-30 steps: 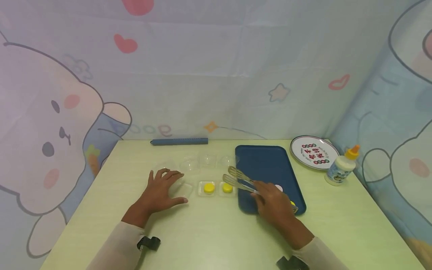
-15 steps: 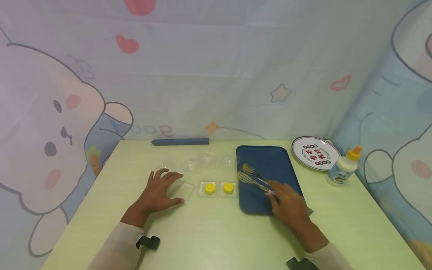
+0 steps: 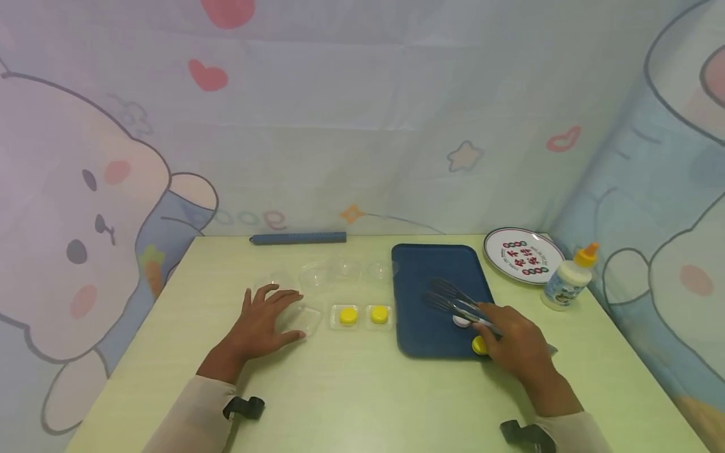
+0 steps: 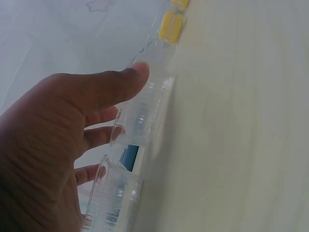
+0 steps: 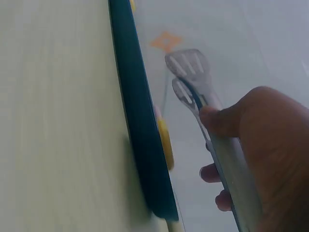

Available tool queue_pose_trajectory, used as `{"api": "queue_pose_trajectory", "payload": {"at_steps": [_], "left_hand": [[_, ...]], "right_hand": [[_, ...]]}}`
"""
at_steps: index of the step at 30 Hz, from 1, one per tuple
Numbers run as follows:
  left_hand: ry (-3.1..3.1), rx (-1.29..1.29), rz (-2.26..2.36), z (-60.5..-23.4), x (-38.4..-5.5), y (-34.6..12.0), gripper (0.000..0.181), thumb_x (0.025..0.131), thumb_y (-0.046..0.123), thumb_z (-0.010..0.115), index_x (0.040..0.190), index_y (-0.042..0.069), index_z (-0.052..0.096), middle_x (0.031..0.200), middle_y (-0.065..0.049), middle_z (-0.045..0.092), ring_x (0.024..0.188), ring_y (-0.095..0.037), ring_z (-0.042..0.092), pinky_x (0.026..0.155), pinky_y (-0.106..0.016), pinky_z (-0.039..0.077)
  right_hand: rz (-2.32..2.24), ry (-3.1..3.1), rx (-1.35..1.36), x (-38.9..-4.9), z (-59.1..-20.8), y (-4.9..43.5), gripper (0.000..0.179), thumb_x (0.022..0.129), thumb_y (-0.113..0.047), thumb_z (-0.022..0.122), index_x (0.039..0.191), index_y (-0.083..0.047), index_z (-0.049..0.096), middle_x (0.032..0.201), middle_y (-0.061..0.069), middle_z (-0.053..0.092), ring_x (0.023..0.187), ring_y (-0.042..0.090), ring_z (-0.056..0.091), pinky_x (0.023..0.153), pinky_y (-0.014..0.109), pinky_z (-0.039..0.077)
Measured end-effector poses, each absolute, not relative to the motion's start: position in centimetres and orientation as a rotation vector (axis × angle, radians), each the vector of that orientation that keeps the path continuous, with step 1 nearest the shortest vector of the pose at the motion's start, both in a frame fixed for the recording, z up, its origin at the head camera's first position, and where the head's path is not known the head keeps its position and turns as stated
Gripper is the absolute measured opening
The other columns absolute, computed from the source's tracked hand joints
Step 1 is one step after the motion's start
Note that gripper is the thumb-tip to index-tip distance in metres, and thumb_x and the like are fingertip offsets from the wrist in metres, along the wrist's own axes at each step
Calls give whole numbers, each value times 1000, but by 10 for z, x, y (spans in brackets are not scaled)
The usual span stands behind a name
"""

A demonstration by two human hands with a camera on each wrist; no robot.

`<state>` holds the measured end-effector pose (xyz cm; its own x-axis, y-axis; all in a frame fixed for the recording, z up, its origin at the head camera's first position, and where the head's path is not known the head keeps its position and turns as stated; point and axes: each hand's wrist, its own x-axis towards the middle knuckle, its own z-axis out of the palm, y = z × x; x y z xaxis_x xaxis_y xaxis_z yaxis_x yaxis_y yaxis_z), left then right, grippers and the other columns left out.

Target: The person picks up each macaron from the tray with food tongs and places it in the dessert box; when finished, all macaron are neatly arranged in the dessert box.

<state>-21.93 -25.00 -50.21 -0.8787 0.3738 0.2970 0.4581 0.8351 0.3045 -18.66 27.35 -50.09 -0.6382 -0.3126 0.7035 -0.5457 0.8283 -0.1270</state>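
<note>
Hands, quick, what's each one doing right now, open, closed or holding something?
Left hand: open, fingers spread at a clear box.
Right hand: holding tongs.

A pale yellow-green wood-grain table carries small clear plastic containers and — to their right — a dark blue rectangular tray, a round red-lettered white plate, an orange-tipped white bottle; a slim blue-grey bar lies along the back.
</note>
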Motion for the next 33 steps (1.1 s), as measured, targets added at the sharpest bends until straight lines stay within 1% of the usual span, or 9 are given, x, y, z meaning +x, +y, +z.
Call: {"api": "queue_pose_trajectory", "payload": {"at_steps": [4, 10, 12, 15, 18, 20, 23, 28, 33], "left_hand": [[-2796, -642, -569, -502, -219, -252, 71, 87, 48, 88, 148, 19, 66, 153, -8, 66, 152, -47, 43, 118, -93, 14], [-2780, -659, -564, -502, -218, -252, 73, 85, 47, 90, 148, 19, 65, 149, -9, 66, 151, -46, 44, 117, -93, 15], [-2775, -662, -568, -502, -218, -253, 74, 85, 46, 91, 149, 18, 65, 150, -10, 66, 151, -47, 44, 117, -94, 15], [-2781, -666, -580, -501, -217, -253, 74, 86, 47, 90, 150, 18, 64, 153, -9, 65, 153, -48, 43, 117, -94, 15], [-2791, -662, -584, -500, -216, -254, 74, 88, 47, 89, 151, 18, 63, 156, -9, 64, 155, -48, 42, 117, -94, 14], [-2790, -662, -593, -499, -217, -254, 73, 89, 47, 88, 151, 18, 63, 156, -9, 65, 156, -48, 41, 117, -95, 12], [-2781, -660, -603, -499, -218, -254, 71, 90, 46, 87, 150, 18, 64, 153, -9, 67, 156, -47, 42, 117, -95, 9], [-2770, -656, -596, -499, -218, -254, 69, 89, 47, 86, 149, 18, 66, 149, -11, 70, 153, -46, 45, 116, -95, 9], [-2774, -647, -579, -500, -216, -254, 70, 90, 50, 85, 149, 18, 66, 148, -12, 70, 152, -46, 46, 116, -95, 11]], "right_hand": [[462, -2317, 606, -188, -500, 287, 47, 76, -8, 95, 120, -1, 79, 98, 17, 80, 81, 32, 76, 65, 52, 62], [525, -2330, 595, -189, -497, 307, 44, 74, -5, 94, 116, -1, 82, 105, 17, 84, 92, 40, 81, 76, 57, 62], [540, -2347, 565, -188, -497, 314, 43, 74, -6, 94, 116, -2, 82, 105, 17, 84, 94, 41, 81, 79, 56, 61], [566, -2369, 513, -188, -497, 325, 43, 73, -7, 95, 115, -4, 83, 104, 16, 85, 94, 41, 82, 81, 46, 60], [589, -2362, 492, -188, -499, 335, 46, 69, -8, 98, 112, -5, 84, 101, 14, 85, 91, 40, 82, 82, 25, 57], [607, -2348, 493, -189, -499, 342, 47, 65, -8, 100, 110, -5, 85, 98, 13, 86, 87, 36, 81, 84, 12, 51], [637, -2350, 481, -188, -497, 349, 47, 62, -9, 102, 106, -6, 87, 96, 11, 86, 84, 21, 80, 83, 4, 45], [728, -2426, 453, -182, -493, 358, 41, 65, -12, 103, 104, -9, 88, 94, 11, 86, 85, 2, 73, 75, 8, 47], [776, -2501, 444, -176, -487, 364, 36, 68, -14, 103, 101, -10, 88, 93, 11, 85, 82, -1, 70, 70, 11, 47]]}}
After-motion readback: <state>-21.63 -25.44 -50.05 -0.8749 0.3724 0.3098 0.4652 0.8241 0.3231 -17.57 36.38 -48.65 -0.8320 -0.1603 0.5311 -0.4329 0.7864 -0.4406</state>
